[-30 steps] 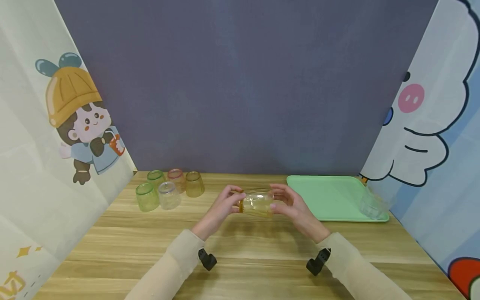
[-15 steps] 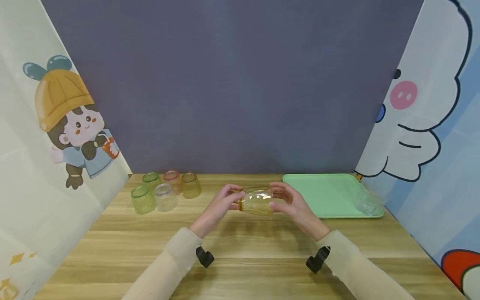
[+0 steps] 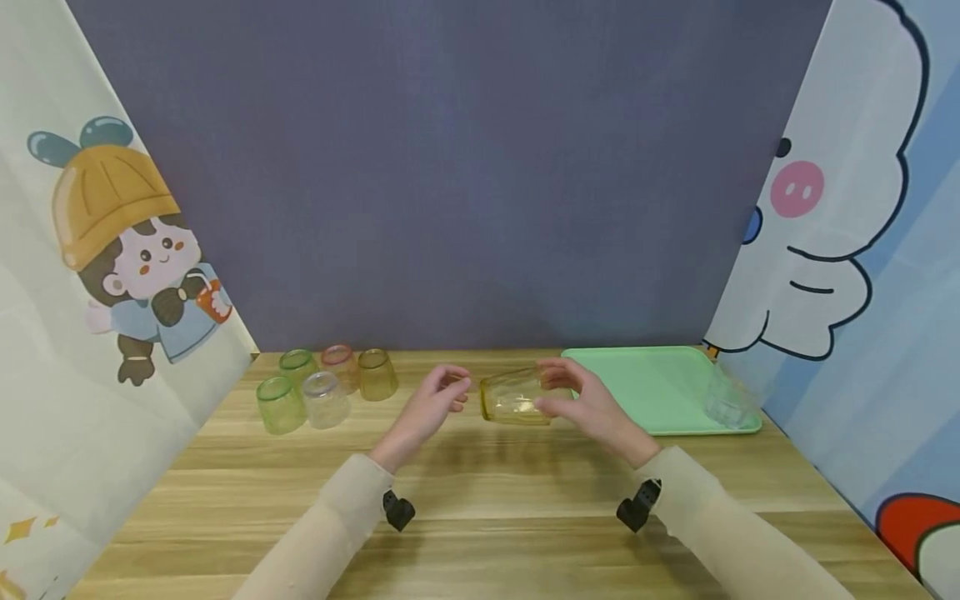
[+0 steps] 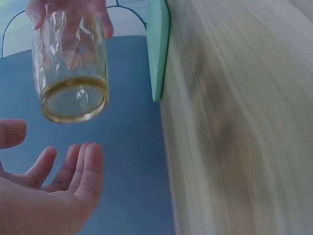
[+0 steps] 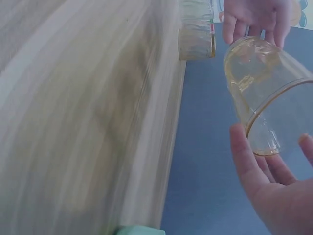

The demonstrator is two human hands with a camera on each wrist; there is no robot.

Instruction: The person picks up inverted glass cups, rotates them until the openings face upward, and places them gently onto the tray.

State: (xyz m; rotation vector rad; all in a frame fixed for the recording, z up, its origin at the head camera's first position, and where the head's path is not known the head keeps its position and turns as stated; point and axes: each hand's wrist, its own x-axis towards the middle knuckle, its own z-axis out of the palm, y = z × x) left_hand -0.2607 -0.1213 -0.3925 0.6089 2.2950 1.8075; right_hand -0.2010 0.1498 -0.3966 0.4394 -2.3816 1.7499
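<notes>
The right hand (image 3: 592,408) grasped a yellow cup (image 3: 516,397), fingers and thumb curled round its base end, so that the cup lay on its side above the wooden table (image 3: 480,500) with its open mouth turned away from those fingers and toward the left hand (image 3: 429,410). In the left wrist view the cup (image 4: 71,68) hung from the right fingertips (image 4: 39,12), mouth facing the camera, clear of the left fingers (image 4: 83,169). The left hand held nothing; its fingers were relaxed and loosely bent, just short of the cup's rim and not touching it. In the right wrist view the cup (image 5: 266,93) sat between the right fingers (image 5: 244,156) and the left hand (image 5: 254,17) beyond its far end.

Past the back of the left hand, well apart from its fingers, stood a cluster of upturned cups: two green cups (image 3: 281,405), a clear cup (image 3: 325,399), a pink cup (image 3: 339,363) and an amber cup (image 3: 377,373). Beyond the right hand's knuckles lay a green tray (image 3: 652,387), with a clear cup on its side (image 3: 726,400) at its far edge
</notes>
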